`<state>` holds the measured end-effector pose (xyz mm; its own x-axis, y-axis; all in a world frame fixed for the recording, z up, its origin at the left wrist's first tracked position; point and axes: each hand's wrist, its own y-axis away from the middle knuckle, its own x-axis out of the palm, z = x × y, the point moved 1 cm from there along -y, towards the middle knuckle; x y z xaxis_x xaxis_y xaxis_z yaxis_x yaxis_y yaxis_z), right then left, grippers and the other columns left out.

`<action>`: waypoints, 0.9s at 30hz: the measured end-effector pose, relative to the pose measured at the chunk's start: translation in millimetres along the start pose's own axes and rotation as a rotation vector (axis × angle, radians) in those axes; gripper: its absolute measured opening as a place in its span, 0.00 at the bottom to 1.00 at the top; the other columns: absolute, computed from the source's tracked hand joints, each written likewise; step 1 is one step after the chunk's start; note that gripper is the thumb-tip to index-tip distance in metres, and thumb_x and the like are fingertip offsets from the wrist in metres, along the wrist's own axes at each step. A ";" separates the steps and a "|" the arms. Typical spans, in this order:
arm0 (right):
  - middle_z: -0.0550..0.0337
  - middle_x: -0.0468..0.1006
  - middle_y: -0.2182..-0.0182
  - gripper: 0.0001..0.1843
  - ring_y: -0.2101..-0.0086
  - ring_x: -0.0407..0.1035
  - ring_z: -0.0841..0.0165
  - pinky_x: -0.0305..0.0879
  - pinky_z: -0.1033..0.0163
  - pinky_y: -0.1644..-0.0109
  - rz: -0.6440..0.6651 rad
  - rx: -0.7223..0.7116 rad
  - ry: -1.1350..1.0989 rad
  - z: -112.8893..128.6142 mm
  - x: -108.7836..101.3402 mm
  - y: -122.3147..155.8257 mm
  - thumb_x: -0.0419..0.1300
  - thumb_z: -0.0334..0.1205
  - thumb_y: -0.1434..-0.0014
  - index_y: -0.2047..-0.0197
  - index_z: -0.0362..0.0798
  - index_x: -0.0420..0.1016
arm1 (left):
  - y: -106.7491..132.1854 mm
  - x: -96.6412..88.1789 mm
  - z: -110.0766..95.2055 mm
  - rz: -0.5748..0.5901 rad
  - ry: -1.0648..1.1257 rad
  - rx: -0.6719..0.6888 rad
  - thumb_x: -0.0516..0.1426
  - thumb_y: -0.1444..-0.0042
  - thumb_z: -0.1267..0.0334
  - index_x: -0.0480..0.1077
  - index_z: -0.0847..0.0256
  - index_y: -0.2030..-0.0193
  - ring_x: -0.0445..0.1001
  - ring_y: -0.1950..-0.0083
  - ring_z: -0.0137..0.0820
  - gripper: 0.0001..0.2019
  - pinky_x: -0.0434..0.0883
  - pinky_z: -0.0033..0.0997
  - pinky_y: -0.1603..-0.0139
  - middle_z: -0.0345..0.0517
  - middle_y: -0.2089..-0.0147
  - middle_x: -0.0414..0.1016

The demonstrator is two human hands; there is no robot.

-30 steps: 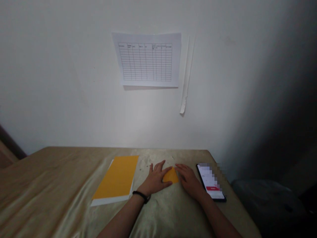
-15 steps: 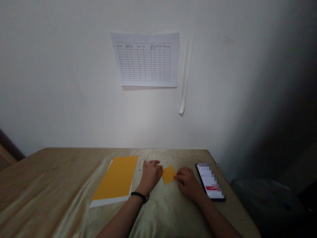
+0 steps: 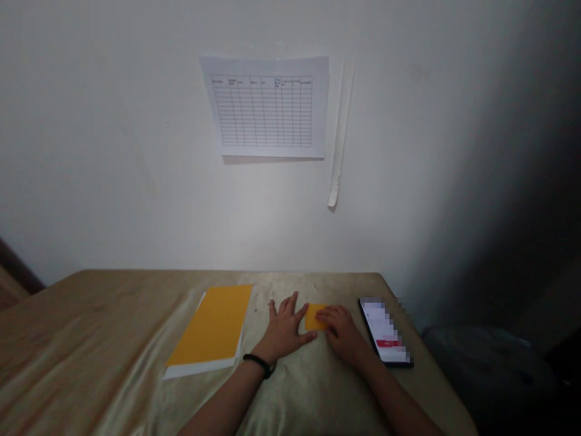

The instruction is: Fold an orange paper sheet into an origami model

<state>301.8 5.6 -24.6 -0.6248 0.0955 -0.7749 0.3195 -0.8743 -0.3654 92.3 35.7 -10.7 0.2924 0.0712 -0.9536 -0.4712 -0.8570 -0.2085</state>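
A small square of yellow paper [image 3: 312, 317] lies on the cloth-covered table between my hands. My left hand [image 3: 287, 330] is open with its fingers spread, the index finger and thumb at the paper's left side. My right hand [image 3: 341, 330] has its fingers together over the right part of the square, gripping or pressing it and hiding that side. Left of my left hand is a large yellow sheet [image 3: 213, 324] on top of white paper [image 3: 200, 368].
A lit phone [image 3: 385, 342] rests near the table's right edge. The table [image 3: 113, 327] has a wrinkled beige cloth and meets a wall at the back. On that wall hang a printed grid sheet [image 3: 265, 115] and a peeling white strip [image 3: 336, 175].
My left hand has let go of the small yellow square and spread its fingers. The square has turned so its sides lie straighter, and my right fingers now reach further over it.
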 end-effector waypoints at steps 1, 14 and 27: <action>0.55 0.76 0.44 0.30 0.40 0.64 0.63 0.46 0.42 0.30 -0.009 0.002 -0.007 -1.9 -0.8 -0.4 0.50 0.23 0.47 0.44 0.52 0.75 | -0.6 -0.5 0.9 -0.002 0.007 -0.006 0.59 0.45 0.37 0.63 0.46 0.33 0.53 0.28 0.58 0.36 0.39 0.77 0.34 0.59 0.25 0.49; 0.55 0.77 0.45 0.18 0.42 0.67 0.60 0.48 0.42 0.31 0.012 0.078 0.039 -10.5 -2.6 -6.7 0.56 0.29 0.40 0.51 0.54 0.80 | -6.1 -7.3 8.4 -0.074 0.170 0.032 0.61 0.39 0.63 0.80 0.45 0.55 0.62 0.34 0.44 0.09 0.39 0.69 0.31 0.47 0.36 0.69; 0.57 0.81 0.51 0.14 0.49 0.72 0.62 0.55 0.49 0.36 -0.019 0.095 0.007 -8.0 -10.7 -8.2 0.64 0.32 0.43 0.54 0.55 0.82 | -10.2 -17.0 13.8 -0.033 0.271 0.061 0.57 0.37 0.66 0.78 0.53 0.60 0.72 0.44 0.38 0.07 0.37 0.62 0.30 0.42 0.53 0.80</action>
<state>311.6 15.5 -17.5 -0.6251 0.1150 -0.7720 0.2386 -0.9136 -0.3293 80.7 50.2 4.7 0.5167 -0.0479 -0.8548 -0.5046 -0.8236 -0.2589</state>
